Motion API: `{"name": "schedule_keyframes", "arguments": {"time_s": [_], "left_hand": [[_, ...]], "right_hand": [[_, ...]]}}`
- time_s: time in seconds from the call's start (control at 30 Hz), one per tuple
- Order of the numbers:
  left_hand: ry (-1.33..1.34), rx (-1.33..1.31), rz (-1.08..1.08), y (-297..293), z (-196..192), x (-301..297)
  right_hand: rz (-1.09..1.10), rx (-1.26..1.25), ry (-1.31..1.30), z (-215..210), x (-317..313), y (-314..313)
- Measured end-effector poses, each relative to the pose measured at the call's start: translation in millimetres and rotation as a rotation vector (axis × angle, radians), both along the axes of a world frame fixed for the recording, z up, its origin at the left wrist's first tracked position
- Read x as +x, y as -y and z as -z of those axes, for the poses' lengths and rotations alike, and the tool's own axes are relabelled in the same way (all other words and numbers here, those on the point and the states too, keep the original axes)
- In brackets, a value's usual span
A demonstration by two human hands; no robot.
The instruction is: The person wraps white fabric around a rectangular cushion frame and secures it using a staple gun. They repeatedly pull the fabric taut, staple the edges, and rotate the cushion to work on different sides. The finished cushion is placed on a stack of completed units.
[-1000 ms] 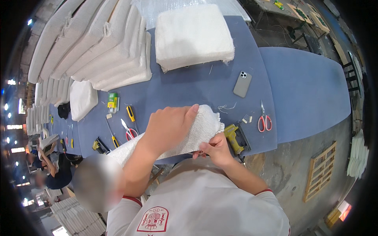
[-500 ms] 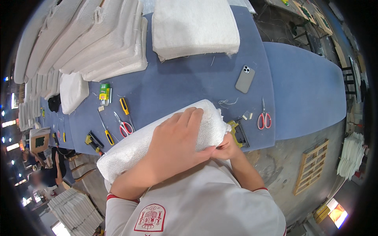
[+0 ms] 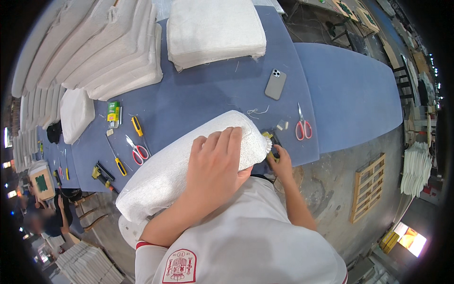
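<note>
A long white fabric-covered cushion (image 3: 175,163) lies tilted against my chest, over the near edge of the blue table (image 3: 208,94). My left hand (image 3: 215,165) presses flat on top of it, fingers spread toward its right end. Just past that end, my right hand (image 3: 281,161) grips a small yellow and black tool (image 3: 270,144) at the table's edge. The cushion hides part of the right hand.
Red-handled scissors (image 3: 302,125), a grey phone (image 3: 275,84), a second pair of red scissors (image 3: 137,150), a yellow cutter (image 3: 136,126) and a green box (image 3: 113,112) lie on the table. Stacks of white cushions (image 3: 113,52) fill the far side. A wooden pallet (image 3: 369,187) lies on the floor.
The cushion has been drawn closer to my body and rolled up higher. My left hand slid along its top; my right hand moved to its right end.
</note>
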State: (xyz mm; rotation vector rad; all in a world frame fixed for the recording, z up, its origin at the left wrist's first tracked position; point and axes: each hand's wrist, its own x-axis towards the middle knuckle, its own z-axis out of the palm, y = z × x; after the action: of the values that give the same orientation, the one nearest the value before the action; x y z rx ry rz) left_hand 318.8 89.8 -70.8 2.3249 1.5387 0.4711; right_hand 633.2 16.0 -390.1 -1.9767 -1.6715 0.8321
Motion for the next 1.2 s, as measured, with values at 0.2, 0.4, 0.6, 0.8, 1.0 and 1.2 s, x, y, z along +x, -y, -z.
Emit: {"name": "schedule_keyframes", "arguments": {"time_s": [0.2, 0.4, 0.6, 0.8, 1.0, 1.2], "left_hand": [[-0.034, 0.035, -0.045, 13, 0, -5], [-0.091, 0.081, -0.175, -43, -2, -37], [-0.299, 0.124, -0.113, -112, 6, -69], [-0.383, 0.186, -0.071, -122, 13, -72], [-0.427, 0.135, -0.087, -112, 10, -64], [-0.415, 0.109, -0.086, -109, 3, -59]], "right_hand": [[-0.122, 0.051, 0.279, 31, -21, 25], [0.038, -0.235, 0.208, 8, -41, -19], [0.122, -0.399, -0.929, -104, -66, -84], [-0.197, 0.406, -0.59, -215, -155, -107], [-0.262, 0.595, -0.422, -214, -166, -124], [-0.288, 0.534, -0.538, -204, -160, -129]]}}
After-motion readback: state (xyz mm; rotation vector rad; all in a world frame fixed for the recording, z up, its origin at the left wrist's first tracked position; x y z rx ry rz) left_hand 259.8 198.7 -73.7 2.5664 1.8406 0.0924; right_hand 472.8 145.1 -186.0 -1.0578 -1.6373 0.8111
